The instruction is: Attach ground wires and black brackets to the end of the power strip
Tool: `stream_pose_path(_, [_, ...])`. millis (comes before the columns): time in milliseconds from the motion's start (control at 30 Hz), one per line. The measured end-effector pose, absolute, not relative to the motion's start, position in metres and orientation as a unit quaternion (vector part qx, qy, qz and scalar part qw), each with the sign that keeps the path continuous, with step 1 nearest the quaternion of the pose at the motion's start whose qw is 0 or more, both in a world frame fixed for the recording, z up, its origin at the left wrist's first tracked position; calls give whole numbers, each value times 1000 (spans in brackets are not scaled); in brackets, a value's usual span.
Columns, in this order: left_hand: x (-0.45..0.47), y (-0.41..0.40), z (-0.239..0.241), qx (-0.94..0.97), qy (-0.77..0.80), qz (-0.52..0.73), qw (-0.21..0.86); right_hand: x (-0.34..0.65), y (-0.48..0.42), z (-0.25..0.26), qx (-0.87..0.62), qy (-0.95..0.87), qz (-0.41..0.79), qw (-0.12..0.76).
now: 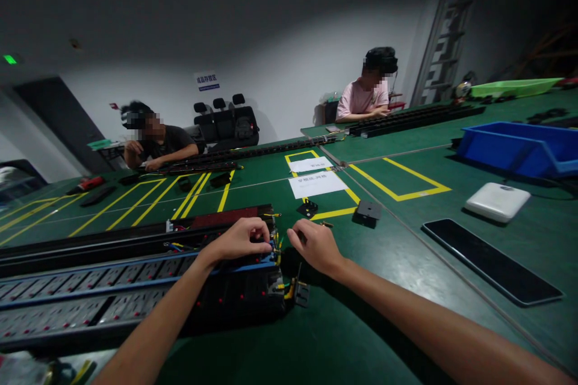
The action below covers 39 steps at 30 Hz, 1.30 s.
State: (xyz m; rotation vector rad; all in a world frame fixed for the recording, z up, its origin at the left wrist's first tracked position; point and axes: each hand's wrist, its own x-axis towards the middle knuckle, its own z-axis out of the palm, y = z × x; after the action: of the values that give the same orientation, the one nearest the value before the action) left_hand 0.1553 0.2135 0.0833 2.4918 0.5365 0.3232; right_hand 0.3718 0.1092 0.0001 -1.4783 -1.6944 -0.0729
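A stack of long power strips (112, 289) lies across the green table (343, 325) at the left, with yellow and coloured wires sticking out of the right-hand ends. My left hand (241, 239) rests on the end of the top blue-edged strip, fingers curled down on it near the wires. My right hand (316, 245) hovers just right of that end, fingers bent together in a pinch; what they hold is hidden. A small black end piece (301, 293) hangs from wires at the strip's lower right corner.
Small black parts (368, 213) and white paper sheets (317, 183) lie in yellow-taped boxes ahead. A black flat panel (492, 261), a white box (497, 201) and a blue bin (519, 147) sit at the right. Two other people work at far tables.
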Motion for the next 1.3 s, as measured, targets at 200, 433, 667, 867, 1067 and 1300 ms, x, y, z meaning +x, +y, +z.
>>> stream_pose_path(200, [158,213,78,936,221,97,258,371,102,1,-509,-750,-61,419])
stream_pose_path(433, [159,210,77,944,233,81,221,372,107,4,-562,-690,7,457])
stream_pose_path(667, [160,206,78,945,242,66,210,374,116,4,-612,-652,78,440])
stream_pose_path(867, [161,203,80,946,240,62,208,372,104,2,-488,-721,-25,492])
stream_pose_path(1067, [161,204,80,944,245,55,213,371,101,3,-466,-738,-22,488])
stream_pose_path(1300, [161,204,79,945,239,51,216,374,104,4,-482,-720,29,499])
